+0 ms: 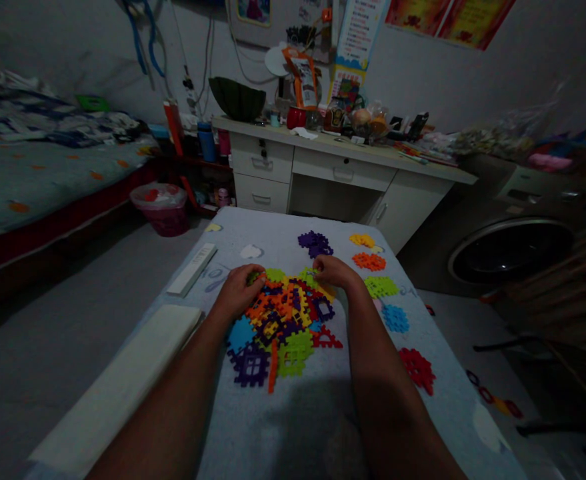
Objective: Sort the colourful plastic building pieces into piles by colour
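A heap of flat interlocking plastic tiles (285,320) in orange, yellow, green, purple, red and blue lies in the middle of a pale blue table (273,427). My left hand (237,292) rests on the heap's far left edge, fingers curled over a green tile (273,274). My right hand (333,272) is at the heap's far right edge, fingers pinched on a yellow-green tile (311,276). Sorted small piles sit to the right: purple (315,243), yellow (362,240), orange (369,261), green (381,287), blue (395,318) and red (417,369).
A long white box (117,387) and a white remote-like bar (193,269) lie on the table's left side. Beyond stand a cluttered white desk (343,170), a pink bin (161,208), a bed (37,187) at left and a washing machine (513,247) at right.
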Available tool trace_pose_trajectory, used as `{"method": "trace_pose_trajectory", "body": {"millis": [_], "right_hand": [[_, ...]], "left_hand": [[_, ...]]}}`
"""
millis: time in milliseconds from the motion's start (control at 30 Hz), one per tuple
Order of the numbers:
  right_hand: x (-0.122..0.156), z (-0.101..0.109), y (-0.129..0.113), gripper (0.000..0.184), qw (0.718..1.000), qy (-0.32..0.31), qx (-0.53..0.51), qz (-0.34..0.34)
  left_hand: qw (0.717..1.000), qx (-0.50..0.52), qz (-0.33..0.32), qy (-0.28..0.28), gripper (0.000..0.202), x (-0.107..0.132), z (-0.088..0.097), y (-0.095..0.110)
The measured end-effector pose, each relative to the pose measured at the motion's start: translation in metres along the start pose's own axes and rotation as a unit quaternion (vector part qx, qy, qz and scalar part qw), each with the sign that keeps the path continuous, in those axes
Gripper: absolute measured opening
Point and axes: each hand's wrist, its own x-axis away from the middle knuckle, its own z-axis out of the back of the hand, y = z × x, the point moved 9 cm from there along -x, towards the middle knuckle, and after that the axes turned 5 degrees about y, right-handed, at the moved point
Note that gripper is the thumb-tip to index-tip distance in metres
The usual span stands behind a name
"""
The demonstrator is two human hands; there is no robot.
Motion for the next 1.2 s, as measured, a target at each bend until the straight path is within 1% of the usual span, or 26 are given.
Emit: {"method": "trace_pose_trajectory", "body": {"millis": [133,233,300,400,533,633,733,833,900,1000,1100,1200], "right_hand": [[0.004,0.009,0.001,0.015,0.998,-0.005,-0.068,-0.004],[0.006,0.016,0.003,0.011,0.991,0.001,-0.135,-0.006],[0.007,0.024,0.006,0.012,0.984,0.023,-0.174,-0.007],[0.010,0.042,0.009,0.012,0.975,0.073,-0.208,-0.010],[0.020,0.073,0.008,0.011,0.968,0.139,-0.207,0.012],[0.032,0.093,0.012,0.014,0.966,0.161,-0.202,0.017],[0.047,0.106,0.030,0.013,0.974,0.167,-0.155,-0.003],[0.066,0.120,0.062,0.008,0.979,0.193,-0.050,-0.046],[0.082,0.132,0.088,0.008,0.970,0.225,0.025,-0.093],[0.107,0.144,0.120,0.010,0.948,0.261,0.101,-0.154],[0.123,0.145,0.136,0.014,0.934,0.267,0.152,-0.181],[0.129,0.137,0.143,0.015,0.930,0.249,0.188,-0.194]], "left_hand": [[1.000,0.000,-0.009,-0.013,0.035,0.000,-0.003,0.001],[1.000,0.009,-0.013,-0.018,0.033,0.000,-0.003,0.001],[1.000,0.012,-0.012,-0.020,0.033,0.000,-0.004,0.000],[1.000,0.013,-0.007,-0.018,0.034,-0.001,-0.004,-0.001],[1.000,0.007,0.001,-0.024,0.035,-0.001,-0.006,-0.004],[1.000,0.009,0.000,-0.027,0.035,-0.001,-0.006,-0.005],[1.000,0.011,0.002,-0.028,0.037,-0.001,-0.006,-0.004],[1.000,0.006,-0.001,-0.027,0.037,-0.001,-0.006,-0.003],[1.000,0.005,-0.005,-0.030,0.038,-0.001,-0.007,-0.002],[0.999,0.001,-0.007,-0.033,0.040,-0.001,-0.007,-0.001],[0.999,-0.010,-0.003,-0.031,0.043,-0.002,-0.006,-0.003],[0.999,-0.017,-0.003,-0.037,0.044,-0.003,-0.007,-0.004]]}}
